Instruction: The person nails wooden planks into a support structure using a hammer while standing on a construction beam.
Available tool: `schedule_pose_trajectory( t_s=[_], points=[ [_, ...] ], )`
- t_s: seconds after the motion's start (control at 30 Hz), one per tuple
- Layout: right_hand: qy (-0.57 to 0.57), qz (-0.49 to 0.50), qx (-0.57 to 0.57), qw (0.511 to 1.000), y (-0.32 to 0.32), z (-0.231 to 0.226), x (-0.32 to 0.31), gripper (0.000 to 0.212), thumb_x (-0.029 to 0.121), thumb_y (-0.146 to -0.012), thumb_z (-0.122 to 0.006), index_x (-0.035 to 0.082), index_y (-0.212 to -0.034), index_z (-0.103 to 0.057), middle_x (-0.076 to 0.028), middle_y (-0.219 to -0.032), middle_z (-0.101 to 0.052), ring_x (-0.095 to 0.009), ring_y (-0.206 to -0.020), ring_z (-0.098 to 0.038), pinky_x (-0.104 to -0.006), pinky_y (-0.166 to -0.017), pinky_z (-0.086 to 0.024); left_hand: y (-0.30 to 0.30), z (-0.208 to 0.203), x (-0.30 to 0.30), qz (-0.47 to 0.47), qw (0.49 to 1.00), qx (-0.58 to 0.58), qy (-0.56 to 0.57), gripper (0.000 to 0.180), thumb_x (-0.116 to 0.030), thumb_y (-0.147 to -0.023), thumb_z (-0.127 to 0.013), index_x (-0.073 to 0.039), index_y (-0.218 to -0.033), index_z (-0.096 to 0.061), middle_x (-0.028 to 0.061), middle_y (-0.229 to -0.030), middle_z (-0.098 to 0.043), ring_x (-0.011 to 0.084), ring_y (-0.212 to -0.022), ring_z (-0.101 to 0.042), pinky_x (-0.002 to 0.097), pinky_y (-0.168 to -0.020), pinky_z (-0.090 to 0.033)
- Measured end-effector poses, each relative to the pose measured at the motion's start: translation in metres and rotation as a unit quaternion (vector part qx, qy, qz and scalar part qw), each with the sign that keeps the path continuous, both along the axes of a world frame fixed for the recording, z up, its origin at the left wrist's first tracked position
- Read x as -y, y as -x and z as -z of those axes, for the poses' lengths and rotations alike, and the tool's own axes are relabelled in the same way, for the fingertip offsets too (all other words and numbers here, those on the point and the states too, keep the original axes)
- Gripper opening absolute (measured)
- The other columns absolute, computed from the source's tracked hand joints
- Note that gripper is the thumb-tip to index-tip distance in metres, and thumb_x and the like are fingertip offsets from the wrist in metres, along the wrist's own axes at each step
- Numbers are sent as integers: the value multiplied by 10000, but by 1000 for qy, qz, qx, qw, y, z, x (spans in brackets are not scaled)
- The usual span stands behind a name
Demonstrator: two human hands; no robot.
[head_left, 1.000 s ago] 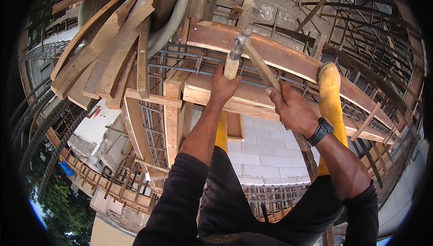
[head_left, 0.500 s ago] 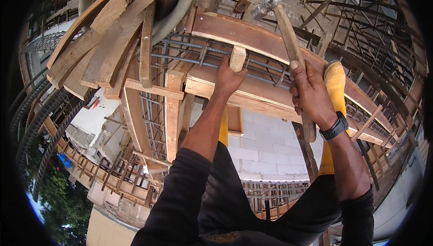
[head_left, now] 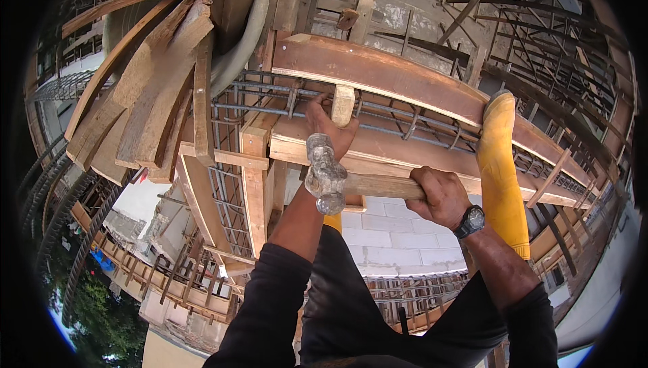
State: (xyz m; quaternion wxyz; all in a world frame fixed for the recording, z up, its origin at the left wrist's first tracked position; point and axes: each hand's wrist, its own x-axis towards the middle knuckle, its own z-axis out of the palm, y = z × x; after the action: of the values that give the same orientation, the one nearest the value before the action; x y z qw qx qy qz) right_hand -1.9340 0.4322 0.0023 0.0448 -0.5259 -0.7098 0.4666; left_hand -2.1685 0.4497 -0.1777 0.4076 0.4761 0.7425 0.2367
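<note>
My right hand (head_left: 442, 196) is closed around the wooden handle of a hammer (head_left: 381, 185). The worn metal hammer head hangs in front of my left forearm, just nearer than the left hand, and hides part of that wrist. My left hand (head_left: 334, 130) grips a short wooden block (head_left: 343, 103), its fingers partly hidden behind the wood. The block stands across the top of a beam form, reaching to the far brown side board (head_left: 378, 64). Steel reinforcing bars (head_left: 391, 125) run lengthwise between this board and the near side board (head_left: 378, 144).
Stacked timber pieces (head_left: 158, 91) lean out at the upper left beside a round grey rim (head_left: 250, 44). Thick ribbed bars (head_left: 81, 240) curve at the left. My yellow boot (head_left: 501, 165) rests against the form at right. Pale blockwork (head_left: 391, 233) shows far below.
The hammer has swung from raised at the upper right down and left, its head now before my left forearm. My left hand stays on the block. The view has shifted slightly.
</note>
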Motion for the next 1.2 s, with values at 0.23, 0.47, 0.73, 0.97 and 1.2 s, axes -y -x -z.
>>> schedule_pose_trajectory(
  t_s=[0.23, 0.47, 0.73, 0.97, 1.2],
  points=[
    [41, 38, 5, 998, -4, 39, -6, 340, 310, -889, -707, 64, -1056, -542, -162, -833, -693, -374, -727, -694, -472, -657, -557, -5, -18, -12, 64, 992, -110, 25, 818, -177, -672, -851, -5, -1333, -401, 186, -1297, -420, 356, -1238, -419, 482, -1074, -354],
    [161, 136, 26, 977, 8, 52, 10, 314, 317, -945, -669, 54, -1038, -525, -180, -723, -659, -381, -698, -689, -459, -634, -545, -5, -8, -3, 61, 992, -89, 61, 827, -113, -652, -847, -49, -1322, -367, 161, -1305, -407, 372, -1286, -367, 532, -1080, -276],
    [163, 292, -41, 942, 38, 48, 37, 421, 441, -1028, -568, 22, -1057, -533, -148, -649, -593, -317, -617, -654, -421, -592, -494, -3, -3, -12, 27, 993, 19, 118, 791, -210, -700, -878, -7, -1308, -415, 170, -1296, -457, 356, -1282, -433, 522, -1091, -328],
    [182, 302, -42, 935, 39, 52, 47, 444, 454, -1052, -519, 11, -1036, -540, -101, -636, -565, -218, -586, -614, -368, -552, -454, 40, -17, 17, 210, 977, -22, 30, 758, -397, -873, -769, -21, -1437, -430, 169, -1317, -511, 352, -1243, -476, 457, -1091, -368],
    [138, 300, -64, 942, 46, 62, 86, 417, 436, -1041, -553, 20, -1017, -559, -73, -627, -558, -185, -560, -585, -341, -552, -458, 85, -30, 7, 206, 963, 118, 129, 255, -224, -978, -646, -44, -1138, -730, 120, -1081, -696, 257, -1038, -644, 390, -973, -510]
  ],
)
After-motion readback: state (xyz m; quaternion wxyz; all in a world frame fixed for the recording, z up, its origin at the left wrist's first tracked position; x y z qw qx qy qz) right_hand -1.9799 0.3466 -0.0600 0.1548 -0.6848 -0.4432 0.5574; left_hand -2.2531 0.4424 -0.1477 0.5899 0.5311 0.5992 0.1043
